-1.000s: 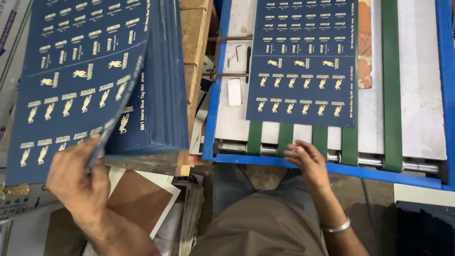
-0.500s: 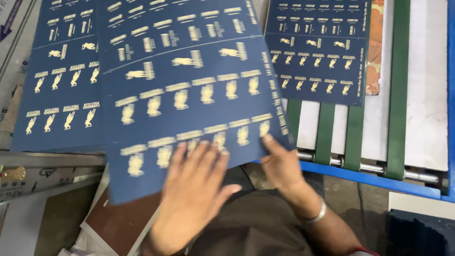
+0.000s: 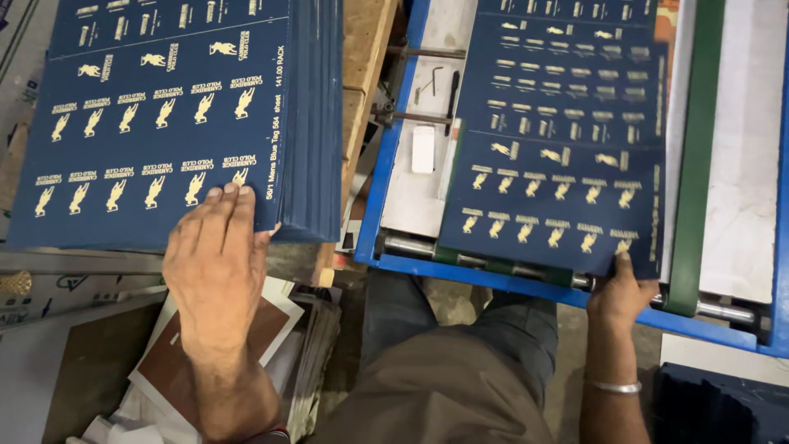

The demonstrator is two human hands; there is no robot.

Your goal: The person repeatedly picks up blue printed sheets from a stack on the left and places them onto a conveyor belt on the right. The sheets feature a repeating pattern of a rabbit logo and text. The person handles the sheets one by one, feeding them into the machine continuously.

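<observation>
Resting flat on the near corner of the stack of blue sheets (image 3: 164, 123), the left hand (image 3: 215, 255) presses it with open fingers, while the right hand (image 3: 622, 292) pinches the near edge of one blue sheet (image 3: 567, 140) lying on the blue-framed machine table (image 3: 386, 189). This sheet looks thin, light and bendy, so I think its edge is the best place to hold. Both carry rows of small gold labels; a small white block (image 3: 422, 149) lies farther, beside the sheet.
</observation>
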